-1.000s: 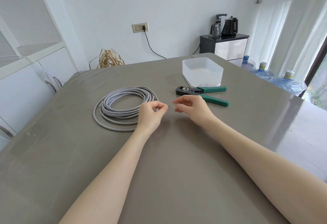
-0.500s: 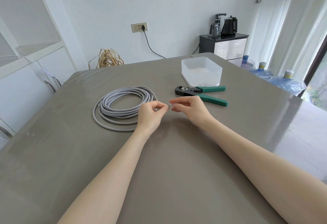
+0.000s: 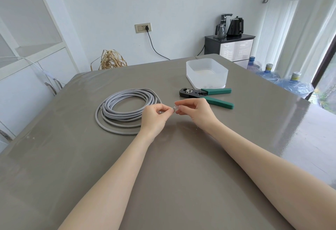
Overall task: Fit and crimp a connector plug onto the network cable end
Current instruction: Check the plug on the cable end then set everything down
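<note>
A coil of grey network cable (image 3: 125, 109) lies on the grey table (image 3: 181, 166), left of centre. My left hand (image 3: 154, 117) pinches the cable's free end beside the coil. My right hand (image 3: 195, 111) pinches a small clear connector plug (image 3: 175, 108) between thumb and fingers. The plug sits right at the cable end, between the two hands. How far the wires sit inside the plug is too small to tell. A crimping tool (image 3: 205, 96) with green handles lies just behind my right hand.
A translucent white plastic box (image 3: 207, 74) stands behind the crimping tool. The table's right edge runs close by, with water bottles (image 3: 269, 73) on the floor beyond. A black cabinet (image 3: 231, 47) with kettles stands at the back wall.
My right hand has moved left and brought the plug against the cable end; a gap between the hands has closed. My left hand has hardly moved.
</note>
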`<action>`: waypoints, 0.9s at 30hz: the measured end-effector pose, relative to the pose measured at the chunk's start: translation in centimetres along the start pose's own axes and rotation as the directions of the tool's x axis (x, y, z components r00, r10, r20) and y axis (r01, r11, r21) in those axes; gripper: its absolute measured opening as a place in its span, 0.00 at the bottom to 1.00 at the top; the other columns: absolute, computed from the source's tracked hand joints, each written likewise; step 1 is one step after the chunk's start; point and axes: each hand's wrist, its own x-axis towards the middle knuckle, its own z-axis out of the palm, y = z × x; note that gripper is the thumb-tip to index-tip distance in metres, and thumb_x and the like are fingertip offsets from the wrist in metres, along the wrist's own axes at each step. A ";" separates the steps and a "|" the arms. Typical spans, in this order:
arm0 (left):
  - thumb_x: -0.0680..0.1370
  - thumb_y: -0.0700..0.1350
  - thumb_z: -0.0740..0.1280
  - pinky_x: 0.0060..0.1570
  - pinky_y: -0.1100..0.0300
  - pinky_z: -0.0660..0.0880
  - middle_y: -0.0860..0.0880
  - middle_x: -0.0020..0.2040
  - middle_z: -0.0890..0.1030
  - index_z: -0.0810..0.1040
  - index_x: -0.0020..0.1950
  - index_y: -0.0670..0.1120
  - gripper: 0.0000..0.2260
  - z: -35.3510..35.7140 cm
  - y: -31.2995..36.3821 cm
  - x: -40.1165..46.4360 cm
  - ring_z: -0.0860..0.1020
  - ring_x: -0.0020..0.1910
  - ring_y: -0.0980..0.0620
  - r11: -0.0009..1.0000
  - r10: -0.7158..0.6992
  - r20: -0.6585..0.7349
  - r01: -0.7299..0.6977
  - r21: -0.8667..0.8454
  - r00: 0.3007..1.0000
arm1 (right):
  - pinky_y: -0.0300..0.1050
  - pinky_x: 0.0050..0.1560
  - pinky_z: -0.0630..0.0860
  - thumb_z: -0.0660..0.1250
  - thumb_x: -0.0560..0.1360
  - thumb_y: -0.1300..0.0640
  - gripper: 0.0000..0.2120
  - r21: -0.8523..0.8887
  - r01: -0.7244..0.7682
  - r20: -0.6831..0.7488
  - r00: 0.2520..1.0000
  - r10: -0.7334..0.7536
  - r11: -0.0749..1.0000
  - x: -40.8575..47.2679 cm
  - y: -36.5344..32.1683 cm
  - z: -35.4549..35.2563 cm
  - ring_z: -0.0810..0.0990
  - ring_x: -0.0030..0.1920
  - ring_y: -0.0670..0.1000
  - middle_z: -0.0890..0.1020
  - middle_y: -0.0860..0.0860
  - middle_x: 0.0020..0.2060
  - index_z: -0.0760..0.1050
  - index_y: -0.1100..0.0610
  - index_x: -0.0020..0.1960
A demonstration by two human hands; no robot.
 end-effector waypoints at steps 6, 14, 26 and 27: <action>0.73 0.42 0.71 0.26 0.76 0.63 0.61 0.22 0.75 0.82 0.37 0.46 0.04 -0.1 0.1 -0.1 0.70 0.24 0.64 1.000 -0.027 0.021 0.028 -0.006 0.999 | 0.43 0.56 0.78 0.68 0.73 0.65 0.09 0.000 0.010 -0.014 1.000 -0.010 1.000 0.1 0.2 0.0 0.84 0.46 0.53 0.85 0.57 0.44 0.81 0.60 0.52; 0.72 0.43 0.71 0.25 0.74 0.63 0.59 0.23 0.76 0.83 0.38 0.45 0.04 -0.1 0.1 -0.1 0.69 0.21 0.63 0.999 -0.042 0.026 0.042 -0.016 0.999 | 0.46 0.58 0.78 0.70 0.72 0.66 0.08 0.026 0.047 -0.013 0.999 -0.047 0.999 0.0 0.1 0.1 0.83 0.46 0.50 0.85 0.54 0.44 0.82 0.56 0.49; 0.72 0.43 0.70 0.24 0.75 0.62 0.60 0.19 0.72 0.82 0.37 0.45 0.04 -0.1 0.5 -0.3 0.69 0.20 0.63 0.998 -0.047 0.030 0.048 -0.028 0.998 | 0.41 0.53 0.79 0.68 0.72 0.70 0.09 0.353 -0.090 0.047 0.996 0.079 0.931 0.1 -0.2 -0.1 0.80 0.42 0.53 0.83 0.57 0.40 0.80 0.63 0.51; 0.72 0.43 0.71 0.24 0.75 0.62 0.60 0.18 0.72 0.82 0.37 0.45 0.04 0.0 0.6 -0.3 0.69 0.20 0.63 0.998 -0.045 0.029 0.046 -0.033 0.999 | 0.41 0.53 0.79 0.68 0.72 0.70 0.09 0.373 -0.101 0.055 0.995 0.087 0.922 0.1 -0.2 -0.2 0.80 0.42 0.53 0.83 0.57 0.39 0.80 0.63 0.51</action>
